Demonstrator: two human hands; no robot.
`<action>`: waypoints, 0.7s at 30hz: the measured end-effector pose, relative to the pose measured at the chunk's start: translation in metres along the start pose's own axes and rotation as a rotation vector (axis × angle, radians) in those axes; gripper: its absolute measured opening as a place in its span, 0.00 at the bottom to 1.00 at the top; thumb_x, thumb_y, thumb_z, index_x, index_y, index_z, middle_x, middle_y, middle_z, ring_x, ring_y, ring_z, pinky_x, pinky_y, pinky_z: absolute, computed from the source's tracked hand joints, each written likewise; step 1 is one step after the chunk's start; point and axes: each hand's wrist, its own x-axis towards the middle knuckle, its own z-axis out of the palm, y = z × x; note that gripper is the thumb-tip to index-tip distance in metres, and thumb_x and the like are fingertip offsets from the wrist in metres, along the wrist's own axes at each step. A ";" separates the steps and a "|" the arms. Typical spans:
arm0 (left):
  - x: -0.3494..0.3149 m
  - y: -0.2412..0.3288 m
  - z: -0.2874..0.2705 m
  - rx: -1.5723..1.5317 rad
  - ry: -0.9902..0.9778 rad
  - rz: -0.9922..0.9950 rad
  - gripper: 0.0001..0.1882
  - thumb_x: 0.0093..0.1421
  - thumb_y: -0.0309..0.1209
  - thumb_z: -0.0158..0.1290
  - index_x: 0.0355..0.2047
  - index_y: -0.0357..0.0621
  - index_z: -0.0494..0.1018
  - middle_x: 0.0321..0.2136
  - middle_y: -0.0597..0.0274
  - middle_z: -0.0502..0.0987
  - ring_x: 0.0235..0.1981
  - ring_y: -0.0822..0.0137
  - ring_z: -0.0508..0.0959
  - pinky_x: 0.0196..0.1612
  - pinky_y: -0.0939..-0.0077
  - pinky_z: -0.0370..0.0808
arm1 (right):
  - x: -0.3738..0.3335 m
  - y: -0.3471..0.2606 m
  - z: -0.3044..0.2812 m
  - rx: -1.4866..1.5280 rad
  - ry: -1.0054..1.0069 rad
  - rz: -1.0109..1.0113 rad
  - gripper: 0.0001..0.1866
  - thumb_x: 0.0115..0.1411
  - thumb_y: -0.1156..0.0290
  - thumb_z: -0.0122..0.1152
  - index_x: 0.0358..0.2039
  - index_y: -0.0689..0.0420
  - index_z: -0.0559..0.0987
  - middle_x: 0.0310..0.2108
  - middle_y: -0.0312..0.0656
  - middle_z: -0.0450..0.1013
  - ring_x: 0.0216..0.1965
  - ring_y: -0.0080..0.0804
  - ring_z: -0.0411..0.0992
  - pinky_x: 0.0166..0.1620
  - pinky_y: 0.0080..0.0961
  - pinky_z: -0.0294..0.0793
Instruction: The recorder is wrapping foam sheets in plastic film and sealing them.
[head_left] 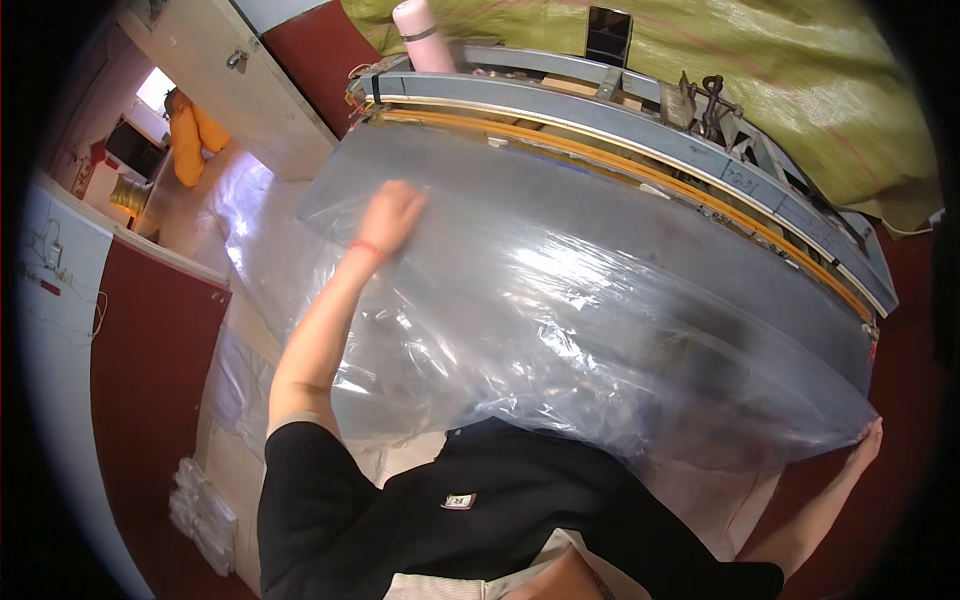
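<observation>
A large clear plastic sheet (470,290) spreads in front of me, wrinkled and shiny toward my body and smoother on its far side. My left hand (395,215), a red band on its wrist, is over the far left part of the sheet. Motion blurs its fingers, so I cannot make out whether they grip the film. Far to the right, my right hand (872,440) pinches the sheet's near right corner. The sheet's far edge lies along a long grey metal frame (560,108) with an orange strip (620,155) on its near side.
A pink bottle (423,36) and a dark phone (608,36) stand behind the frame, near metal clamp parts (712,105). Yellow-green woven sheeting (780,70) covers the back. More plastic film (255,220) lies at the left, near a door (230,70). Bundled clear plastic (203,515) sits lower left.
</observation>
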 end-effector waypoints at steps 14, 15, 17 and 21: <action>0.035 0.015 0.010 -0.019 -0.019 -0.034 0.05 0.45 0.29 0.55 0.22 0.41 0.71 0.23 0.58 0.71 0.28 0.60 0.71 0.33 0.73 0.68 | 0.001 0.006 -0.080 -0.036 0.062 0.025 0.17 0.53 0.59 0.57 0.35 0.61 0.75 0.31 0.40 0.72 0.32 0.28 0.70 0.35 0.21 0.70; 0.043 0.017 -0.006 0.034 -0.016 -0.011 0.06 0.48 0.31 0.52 0.23 0.41 0.71 0.25 0.55 0.71 0.32 0.56 0.71 0.37 0.67 0.68 | 0.006 0.004 -0.046 -0.244 0.199 0.071 0.15 0.52 0.61 0.57 0.33 0.62 0.76 0.29 0.41 0.73 0.29 0.29 0.71 0.32 0.21 0.70; 0.066 0.037 -0.026 -0.322 0.165 -0.303 0.08 0.54 0.33 0.49 0.25 0.42 0.71 0.25 0.62 0.71 0.31 0.69 0.71 0.38 0.75 0.67 | 0.019 -0.010 -0.003 0.182 0.349 0.140 0.15 0.53 0.65 0.55 0.37 0.61 0.76 0.31 0.42 0.73 0.29 0.29 0.71 0.33 0.23 0.71; 0.094 0.025 -0.028 -0.812 0.574 -0.527 0.08 0.57 0.33 0.44 0.26 0.42 0.68 0.22 0.67 0.68 0.24 0.78 0.66 0.29 0.83 0.65 | -0.019 -0.075 0.126 -0.671 0.570 -0.291 0.17 0.54 0.60 0.45 0.26 0.59 0.78 0.29 0.49 0.73 0.29 0.42 0.72 0.34 0.34 0.69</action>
